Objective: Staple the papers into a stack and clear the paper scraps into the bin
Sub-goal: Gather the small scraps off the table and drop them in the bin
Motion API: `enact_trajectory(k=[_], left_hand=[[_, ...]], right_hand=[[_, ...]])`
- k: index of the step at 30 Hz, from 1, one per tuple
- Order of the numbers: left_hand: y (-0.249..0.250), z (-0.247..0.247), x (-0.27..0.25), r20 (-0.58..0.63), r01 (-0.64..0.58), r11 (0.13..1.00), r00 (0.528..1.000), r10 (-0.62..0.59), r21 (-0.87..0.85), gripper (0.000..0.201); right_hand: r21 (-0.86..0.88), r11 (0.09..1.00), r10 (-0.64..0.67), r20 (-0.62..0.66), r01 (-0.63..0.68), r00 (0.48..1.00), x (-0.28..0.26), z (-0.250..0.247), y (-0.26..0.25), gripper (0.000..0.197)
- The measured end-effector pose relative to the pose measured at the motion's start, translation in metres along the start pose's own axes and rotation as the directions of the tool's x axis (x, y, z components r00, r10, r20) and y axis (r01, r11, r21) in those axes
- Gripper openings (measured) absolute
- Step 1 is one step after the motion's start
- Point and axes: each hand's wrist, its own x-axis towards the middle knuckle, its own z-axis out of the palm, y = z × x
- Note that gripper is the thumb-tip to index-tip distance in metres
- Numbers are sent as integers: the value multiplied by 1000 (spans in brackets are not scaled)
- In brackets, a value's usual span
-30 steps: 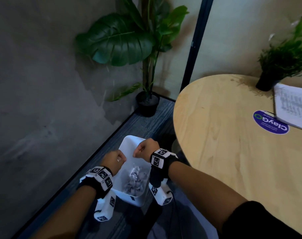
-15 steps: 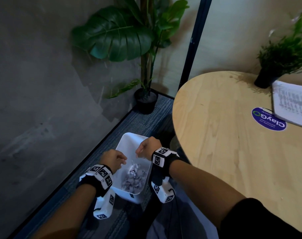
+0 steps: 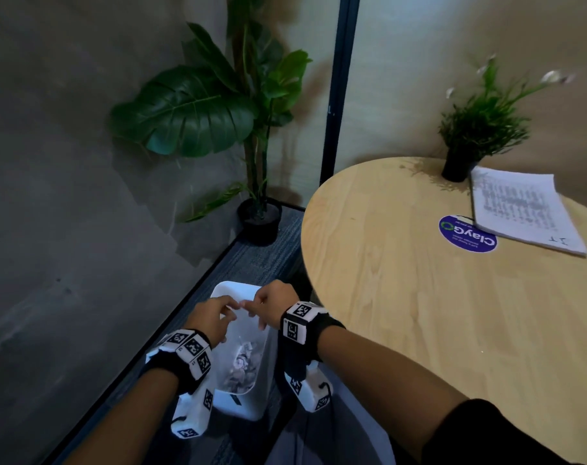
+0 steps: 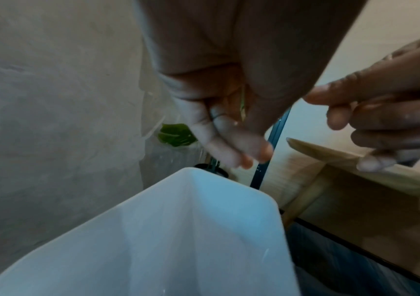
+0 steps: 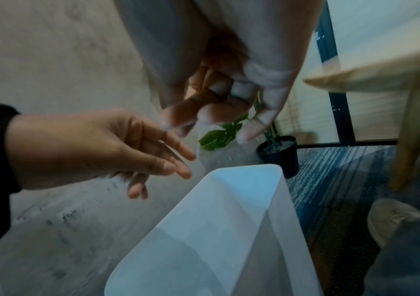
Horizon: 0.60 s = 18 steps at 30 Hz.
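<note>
1. Left wall (image 3: pixel 67 196): grey, concrete-like, mottled, dimly lit.
2. Rear wall (image 3: pixel 419 78): beige, lighter; a dark vertical frame post (image 3: pixel 335 95) stands between it and the grey wall.
3. Floor: dark blue-grey striped carpet (image 3: pixel 261 260).
4. Large-leaved plant (image 3: pixel 198 112) in a black pot (image 3: pixel 260 219) stands in the corner.
5. Round light-wood table (image 3: pixel 419 313) at right; small potted plant (image 3: pixel 483 129) at its far edge, round blue sticker (image 3: pixel 467 234) nearby.

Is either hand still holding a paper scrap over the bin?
No: the left hand and right hand hang over the bin with loose, bare fingers.
</note>
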Motion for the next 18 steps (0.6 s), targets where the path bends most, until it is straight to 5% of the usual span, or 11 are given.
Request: enact_trajectory(k=[3,9,12,18], left_hand=[[30,2,-1,42,-30,999,999,29,31,7],[108,37,-6,49,-279,940,960,275,195,47],[146,67,-10,122,-360,924,930,345,131,29],[214,127,-26,322,-514,852,826,463,95,12]], right_hand=[[35,998,-46,-33,47,998,-21,-26,11,11],[30,999,-30,-156,35,987,-81,-87,70,33],[-29,998,46,-225,-54,973,-112,-127,110,9],[-27,957,253,-400,-288,881,-166,-190,181,16]])
